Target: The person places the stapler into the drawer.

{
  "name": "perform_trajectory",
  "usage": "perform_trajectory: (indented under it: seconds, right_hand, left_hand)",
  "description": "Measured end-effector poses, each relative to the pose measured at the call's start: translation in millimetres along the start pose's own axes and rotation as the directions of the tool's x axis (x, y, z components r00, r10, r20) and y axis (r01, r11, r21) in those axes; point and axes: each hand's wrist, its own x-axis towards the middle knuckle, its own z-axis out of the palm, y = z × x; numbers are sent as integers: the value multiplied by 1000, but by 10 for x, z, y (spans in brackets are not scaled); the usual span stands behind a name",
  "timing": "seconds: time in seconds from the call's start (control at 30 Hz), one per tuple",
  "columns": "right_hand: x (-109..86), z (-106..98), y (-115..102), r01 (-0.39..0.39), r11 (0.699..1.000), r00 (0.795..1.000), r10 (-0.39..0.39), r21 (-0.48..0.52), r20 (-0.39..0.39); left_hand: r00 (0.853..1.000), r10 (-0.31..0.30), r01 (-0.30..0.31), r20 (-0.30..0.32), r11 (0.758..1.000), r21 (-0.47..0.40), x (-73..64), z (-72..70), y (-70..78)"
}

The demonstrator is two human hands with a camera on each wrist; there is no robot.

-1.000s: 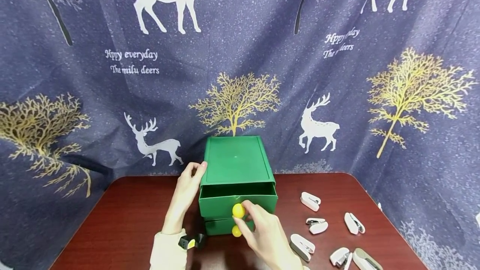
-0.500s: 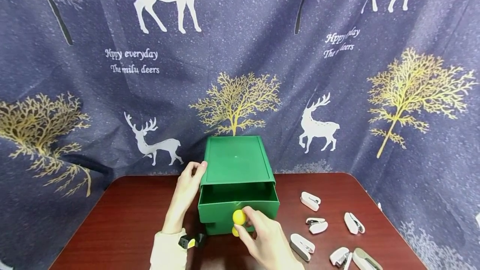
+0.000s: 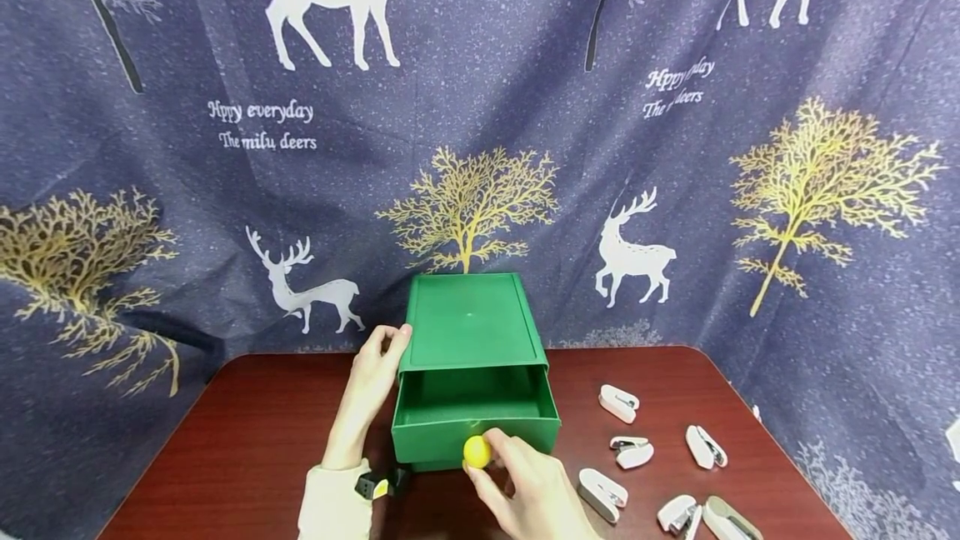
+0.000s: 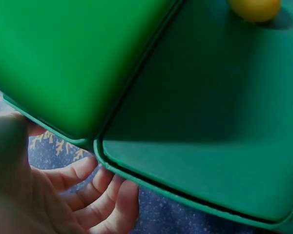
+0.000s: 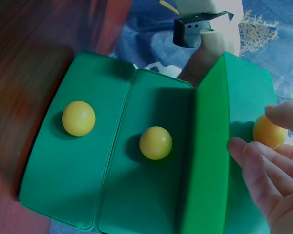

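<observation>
A green cabinet (image 3: 471, 319) with three drawers stands at the back middle of the table, its top drawer (image 3: 474, 394) pulled partly out and showing a bare inside. My right hand (image 3: 528, 482) pinches that drawer's round yellow knob (image 3: 477, 451) between thumb and fingers. Two more yellow knobs, the middle drawer's knob (image 5: 156, 143) and the bottom drawer's knob (image 5: 78, 118), show in the right wrist view on shut drawers. My left hand (image 3: 375, 369) rests with its fingers against the cabinet's left side, one fingertip at the top edge.
Several small staplers lie to the right, among them a white stapler (image 3: 619, 403) near the cabinet and a greyish stapler (image 3: 729, 519) at the front. A dark red table (image 3: 247, 448) carries everything. A patterned blue cloth (image 3: 480, 107) hangs behind.
My right hand has drawn the top drawer further out toward me, so more of its inside shows. The left hand stays at the cabinet's side.
</observation>
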Motion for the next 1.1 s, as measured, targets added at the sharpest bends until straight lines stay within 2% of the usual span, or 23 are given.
perform_trajectory:
  seconds: [0.2,0.43,0.63,0.9,1.1]
  right_hand:
    - [-27,-13,-34,-12,1000,1000,12,0,-11]
    - [-85,-62,-109,-72,997,997,72,-11,32]
    - [-115,-101,-146,-75,997,996,76,-31,35]
    - [-149,-178,-252,-200,979,973,204,-50,111]
    - [-163,-194,-276,-191,981,977,193,-30,96]
  left_hand:
    - [1000,4,-4,0,1000,-9,8,6,-5]
    - [1000,4,-4,-2,1000,-15,3,6,-2]
    - [1000,-6,6,7,1000,-26,-14,-11,15]
    - [1000,-2,2,-7,1000,-12,-10,-1,2]
    - [1000,0,0,-12,1000,-10,-11,5,3]
